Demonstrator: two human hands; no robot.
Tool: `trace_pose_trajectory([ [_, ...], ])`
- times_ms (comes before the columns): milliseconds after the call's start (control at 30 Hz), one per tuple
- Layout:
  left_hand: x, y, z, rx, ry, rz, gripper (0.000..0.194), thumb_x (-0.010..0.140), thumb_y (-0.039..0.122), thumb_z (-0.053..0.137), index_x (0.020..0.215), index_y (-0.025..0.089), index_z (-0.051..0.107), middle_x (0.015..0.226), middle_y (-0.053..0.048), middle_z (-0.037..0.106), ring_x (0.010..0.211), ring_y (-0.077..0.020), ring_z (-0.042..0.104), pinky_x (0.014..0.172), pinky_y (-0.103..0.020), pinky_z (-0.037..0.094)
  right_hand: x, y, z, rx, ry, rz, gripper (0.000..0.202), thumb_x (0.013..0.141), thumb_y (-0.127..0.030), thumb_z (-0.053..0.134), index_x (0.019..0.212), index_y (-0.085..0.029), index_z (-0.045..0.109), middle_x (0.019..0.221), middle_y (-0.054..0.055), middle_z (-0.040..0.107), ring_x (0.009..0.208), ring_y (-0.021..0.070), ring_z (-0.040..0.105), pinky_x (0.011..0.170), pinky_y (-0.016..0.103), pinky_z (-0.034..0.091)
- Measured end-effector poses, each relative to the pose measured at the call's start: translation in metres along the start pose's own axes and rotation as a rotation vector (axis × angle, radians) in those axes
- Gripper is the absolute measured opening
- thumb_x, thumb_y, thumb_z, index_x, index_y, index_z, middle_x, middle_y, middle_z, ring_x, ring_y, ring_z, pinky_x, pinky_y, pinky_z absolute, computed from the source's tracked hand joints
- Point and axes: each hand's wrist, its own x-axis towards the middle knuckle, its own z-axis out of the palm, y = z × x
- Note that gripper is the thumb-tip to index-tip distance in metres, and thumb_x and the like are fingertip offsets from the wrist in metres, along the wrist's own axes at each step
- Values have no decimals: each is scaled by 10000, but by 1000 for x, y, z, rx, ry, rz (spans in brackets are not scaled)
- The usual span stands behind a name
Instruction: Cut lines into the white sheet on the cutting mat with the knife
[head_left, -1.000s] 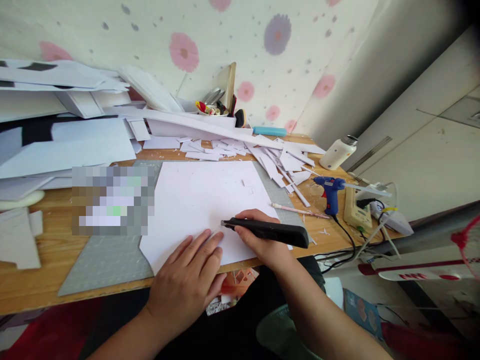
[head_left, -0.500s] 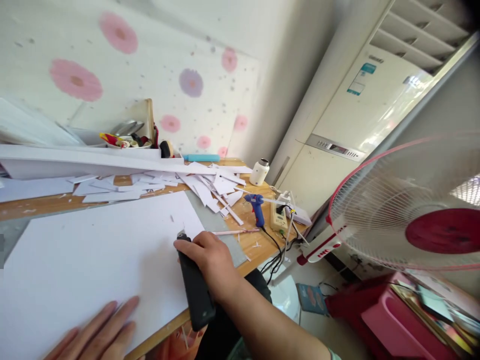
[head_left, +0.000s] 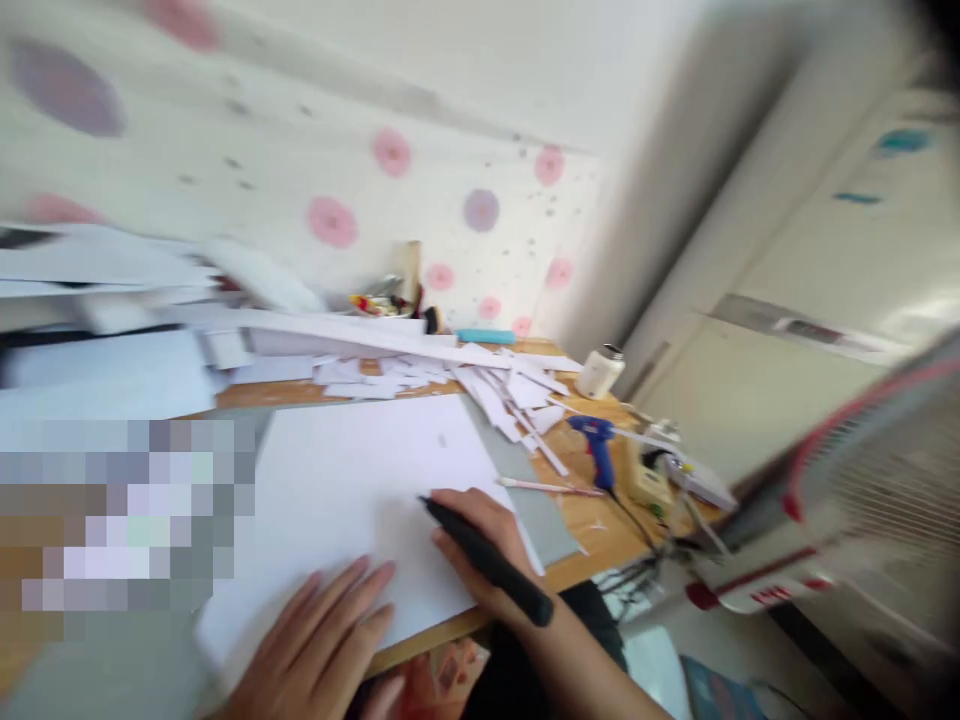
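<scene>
My right hand (head_left: 487, 545) is closed around a black utility knife (head_left: 486, 562), fingers wrapped over its body, with the tip resting on the white sheet (head_left: 360, 480) just ahead of my knuckles and the handle's butt sticking out back toward my wrist. My left hand (head_left: 322, 640) lies flat and open, fingers spread, pressing on the near edge of that same sheet, a little to the left of my right hand and nearer to me; it grips nothing. The sheet sits on a grey cutting mat (head_left: 540, 510), whose bare strip shows just right of my right hand. Past the mat, further right, a thin pink stick (head_left: 547, 487) lies on the wooden desk (head_left: 592, 520), and beyond it a blue glue gun (head_left: 596, 445) and a small white bottle (head_left: 600, 370). Ahead of both hands, along the far edge of the sheet, lies a heap of white paper offcuts (head_left: 480, 375). The view is blurred, so finer detail is lost.
</scene>
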Motion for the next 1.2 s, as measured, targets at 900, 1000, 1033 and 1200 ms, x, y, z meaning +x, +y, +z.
trace_pose_trajectory([
  [900,-49,-78,-92,530,-400,-885,400,910,434,418,1214,257,609,1283,-163,525,1262,-390,418,989,-664,315,-7,9,-4,7,-2,315,328,832,-429,630,1109,-269,701,1098,82,734,986,282,700,846,416,580],
  [1000,-45,-78,-94,513,-432,-906,424,920,473,390,1216,257,604,1294,-168,507,1266,-398,412,988,-654,317,-5,7,-6,139,17,454,341,798,-417,663,1091,-247,705,927,75,750,754,235,707,722,376,588],
  [1033,-43,-79,-95,502,-453,-921,451,923,492,373,1222,244,603,1300,-171,495,1267,-401,406,990,-647,318,-4,6,-7,205,31,503,339,789,-406,672,1079,-234,704,861,63,744,698,214,692,690,357,583],
  [1200,-44,-90,-94,485,-557,-939,548,912,556,362,1265,193,573,1317,-160,446,1314,-381,318,1040,-605,279,4,-1,-3,487,94,608,279,749,-371,688,947,-176,701,597,0,643,542,152,594,555,291,517],
])
